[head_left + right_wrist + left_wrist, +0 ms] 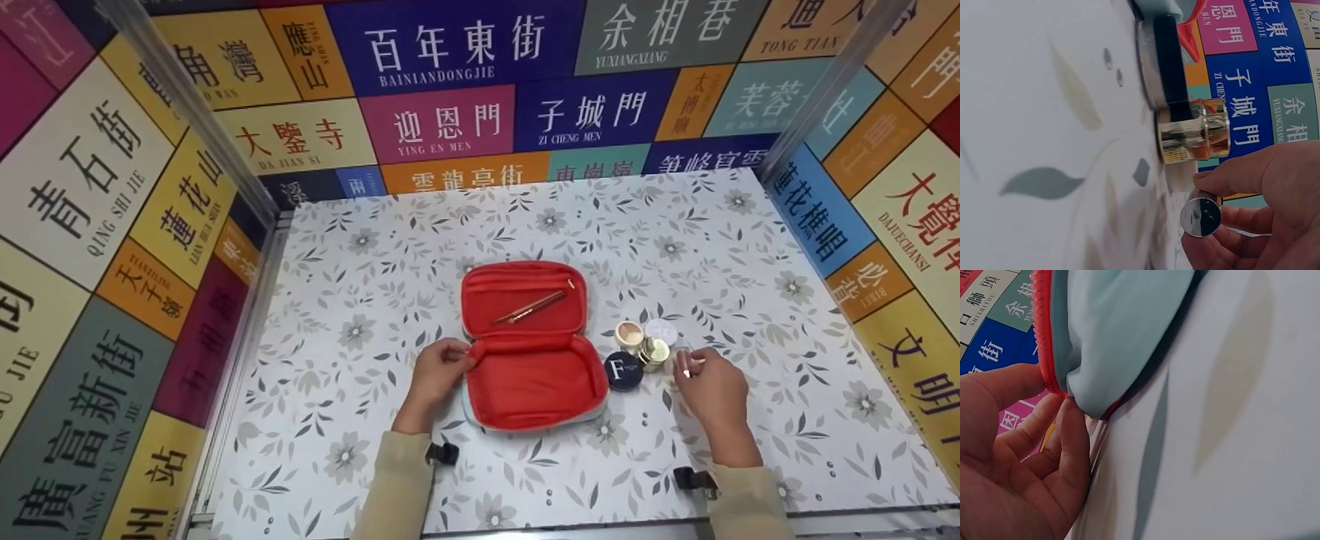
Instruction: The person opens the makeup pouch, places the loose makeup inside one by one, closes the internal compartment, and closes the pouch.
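Pouch [536, 382] lay open mid-table, its left edge pinched by my left hand [436, 373]; my right hand [718, 386] gripped a small shiny-ended cylinder [1201, 217] just right of the gold container [656, 351]; patterned tabletop [457, 226] stretched beyond the pouch's far edge.

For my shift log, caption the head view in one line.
Left grip pinches the open red case; right grip holds a small shiny item beside the makeup.
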A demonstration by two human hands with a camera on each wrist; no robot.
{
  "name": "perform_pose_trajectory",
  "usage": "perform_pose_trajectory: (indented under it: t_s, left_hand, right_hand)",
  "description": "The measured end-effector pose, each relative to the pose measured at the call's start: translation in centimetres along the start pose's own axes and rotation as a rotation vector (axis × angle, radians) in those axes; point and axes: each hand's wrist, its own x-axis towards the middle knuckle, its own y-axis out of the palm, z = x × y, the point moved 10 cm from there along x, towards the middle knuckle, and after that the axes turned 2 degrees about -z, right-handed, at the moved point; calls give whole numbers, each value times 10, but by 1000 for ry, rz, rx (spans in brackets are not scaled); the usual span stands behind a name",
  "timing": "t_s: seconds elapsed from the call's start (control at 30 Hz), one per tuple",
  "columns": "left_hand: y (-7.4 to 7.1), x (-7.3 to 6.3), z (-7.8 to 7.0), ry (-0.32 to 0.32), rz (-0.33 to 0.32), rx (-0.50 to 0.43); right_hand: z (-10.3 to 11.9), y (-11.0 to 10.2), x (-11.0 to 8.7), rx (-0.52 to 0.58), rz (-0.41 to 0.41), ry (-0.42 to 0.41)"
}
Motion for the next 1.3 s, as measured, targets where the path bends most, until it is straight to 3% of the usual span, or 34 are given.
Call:
perform_pose_trajectory:
  t_s: [0.33, 0.63, 1.0, 1.3]
  left_hand:
    - [0, 0, -1, 9, 3, -7]
    - [1, 1, 0, 14, 21, -10]
    - [-1, 1, 1, 8, 17, 1]
    - [-1, 1, 2, 1, 17, 4]
  right_hand:
    - [17, -20, 6, 28, 23, 9]
    - [51, -41, 7, 49, -87, -68]
    - [93, -36, 7, 124, -57, -121]
    - [131, -24, -4, 155, -15, -231]
